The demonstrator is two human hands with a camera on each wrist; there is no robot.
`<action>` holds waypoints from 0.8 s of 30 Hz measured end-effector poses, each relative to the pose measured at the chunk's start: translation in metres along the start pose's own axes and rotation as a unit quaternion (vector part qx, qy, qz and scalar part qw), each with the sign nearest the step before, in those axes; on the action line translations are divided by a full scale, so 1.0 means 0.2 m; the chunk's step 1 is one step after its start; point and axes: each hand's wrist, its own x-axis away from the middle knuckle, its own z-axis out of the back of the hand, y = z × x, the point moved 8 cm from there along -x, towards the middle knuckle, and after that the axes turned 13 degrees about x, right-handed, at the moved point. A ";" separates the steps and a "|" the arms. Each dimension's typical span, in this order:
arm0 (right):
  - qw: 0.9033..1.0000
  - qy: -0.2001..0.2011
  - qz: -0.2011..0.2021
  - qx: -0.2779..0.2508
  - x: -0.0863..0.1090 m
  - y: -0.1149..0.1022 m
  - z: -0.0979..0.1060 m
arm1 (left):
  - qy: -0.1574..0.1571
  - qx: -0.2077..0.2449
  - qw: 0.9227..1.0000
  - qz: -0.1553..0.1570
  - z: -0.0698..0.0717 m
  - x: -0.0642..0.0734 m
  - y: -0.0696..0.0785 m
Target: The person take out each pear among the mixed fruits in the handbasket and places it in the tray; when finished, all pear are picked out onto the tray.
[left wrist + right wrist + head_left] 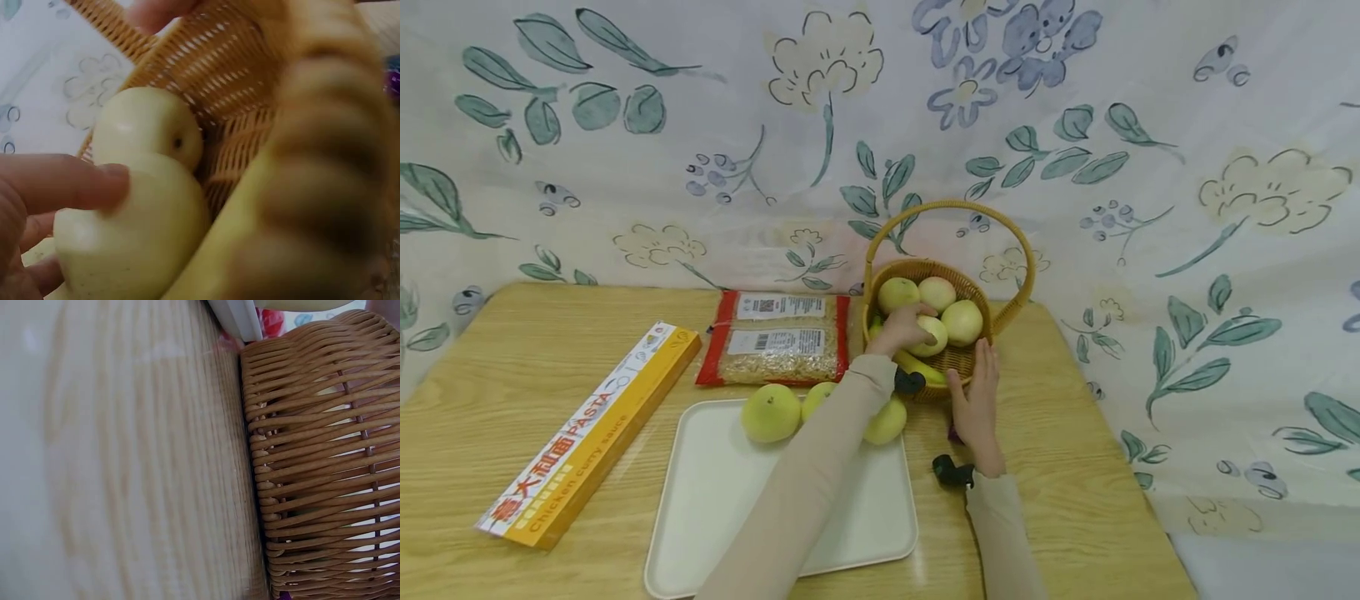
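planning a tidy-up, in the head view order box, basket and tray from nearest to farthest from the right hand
1. Basket, right by the right hand
2. Tray, to its left
3. Box, far left

a floral curtain (737,192) hangs behind a wooden table (1075,500).

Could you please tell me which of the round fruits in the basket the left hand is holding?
The left hand grips the frontmost round fruit, the one just beside the banana; the other three in view sit farther back.
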 end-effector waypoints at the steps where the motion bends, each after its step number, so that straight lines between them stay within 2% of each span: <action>1: 1.000 0.001 0.000 0.001 0.00 0.00 0.00 | -0.002 -0.011 1.000 -0.009 -0.01 0.00 0.01; 7: 1.000 -0.002 -0.003 -0.003 0.00 -0.01 0.01 | -0.002 -0.050 0.998 -0.040 -0.01 0.02 0.03; 11: 1.000 -0.001 -0.003 -0.003 0.00 -0.01 0.01 | 0.011 -0.065 0.996 -0.055 -0.01 0.02 0.03; 19: 1.000 -0.004 0.000 -0.009 0.01 -0.02 0.00 | 0.074 -0.010 0.994 -0.083 0.07 0.06 0.06; 24: 1.000 -0.005 0.002 0.000 0.00 -0.01 0.01 | 0.079 0.010 0.992 -0.100 0.11 0.11 0.13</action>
